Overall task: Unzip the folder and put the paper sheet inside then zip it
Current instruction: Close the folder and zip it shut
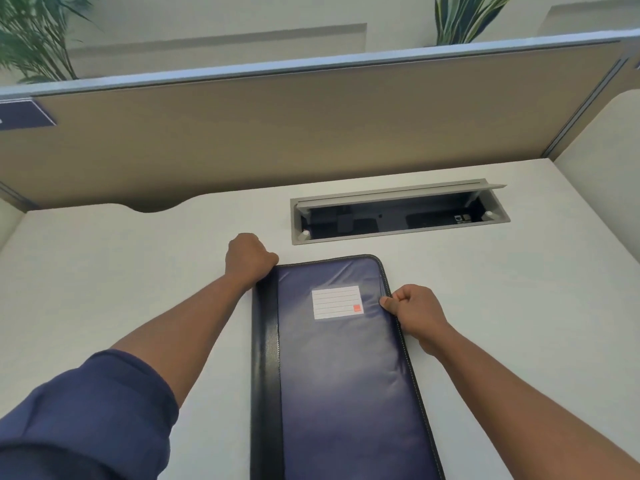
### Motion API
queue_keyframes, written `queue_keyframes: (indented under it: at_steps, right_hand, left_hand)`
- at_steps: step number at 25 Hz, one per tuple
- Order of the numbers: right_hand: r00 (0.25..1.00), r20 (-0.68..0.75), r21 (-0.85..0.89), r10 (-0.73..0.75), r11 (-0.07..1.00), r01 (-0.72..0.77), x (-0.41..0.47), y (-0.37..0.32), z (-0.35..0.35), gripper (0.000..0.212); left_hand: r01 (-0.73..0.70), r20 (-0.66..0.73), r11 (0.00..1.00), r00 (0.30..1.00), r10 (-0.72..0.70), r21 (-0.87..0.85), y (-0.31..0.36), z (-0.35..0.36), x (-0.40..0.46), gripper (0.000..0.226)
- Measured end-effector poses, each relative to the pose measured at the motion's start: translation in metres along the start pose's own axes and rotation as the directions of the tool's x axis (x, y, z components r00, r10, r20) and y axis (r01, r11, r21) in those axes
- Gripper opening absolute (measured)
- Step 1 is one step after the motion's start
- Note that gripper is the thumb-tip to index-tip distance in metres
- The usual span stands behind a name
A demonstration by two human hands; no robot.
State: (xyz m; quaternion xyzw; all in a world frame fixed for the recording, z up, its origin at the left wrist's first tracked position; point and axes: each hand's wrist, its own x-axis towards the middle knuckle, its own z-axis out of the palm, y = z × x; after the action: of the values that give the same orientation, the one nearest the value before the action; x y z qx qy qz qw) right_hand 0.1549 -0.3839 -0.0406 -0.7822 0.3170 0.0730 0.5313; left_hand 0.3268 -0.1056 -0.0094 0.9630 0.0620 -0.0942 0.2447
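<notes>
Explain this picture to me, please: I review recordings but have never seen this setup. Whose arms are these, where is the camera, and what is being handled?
No machine here: a person wears the camera on their head, looking down at their own arms. On the white desk lies a closed dark blue zip folder with a black spine. The left hand grips its far left corner; the right hand pinches its right edge, seemingly at the zipper, though the pull is hidden. Behind sits an open grey cable tray. No paper sheet is visible.

The padded zip folder (346,368) is dark navy blue with a black spine strip along its left edge. Its rectangular label (337,302) is white, ruled with thin grey lines, with a small orange-red square in one corner. The table (104,278) is plain off-white. The rolled-up sleeve (86,417) is navy blue.
</notes>
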Motion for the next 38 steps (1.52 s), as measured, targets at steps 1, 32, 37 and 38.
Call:
queue_keyframes:
  at_steps: [1, 32, 37, 38]
  right_hand:
    - [1.000, 0.004, -0.007, 0.002, 1.000, -0.002, 0.000, -0.001, 0.001, 0.031]
    - [0.930, 0.185, -0.359, -0.316, 0.859, 0.364, -0.215, 0.101, -0.021, 0.062]
    - [0.895, 0.314, -0.368, -0.317, 0.829, 0.422, -0.230, 0.114, -0.016, 0.104]
    - [0.894, 0.312, -0.394, -0.322, 0.812, 0.430, -0.231, 0.115, -0.012, 0.103]
  left_hand:
    - [0.026, -0.016, 0.999, 1.000, -0.027, -0.038, -0.009, -0.006, -0.001, 0.029]
    - [-0.375, 0.251, 0.916, 0.881, 0.400, -0.145, -0.144, 0.020, -0.319, 0.098]
    - [-0.449, 0.356, 0.888, 0.817, 0.453, -0.099, -0.158, 0.006, -0.332, 0.114]
    - [-0.458, 0.364, 0.885, 0.813, 0.454, -0.080, -0.159, 0.003, -0.331, 0.111]
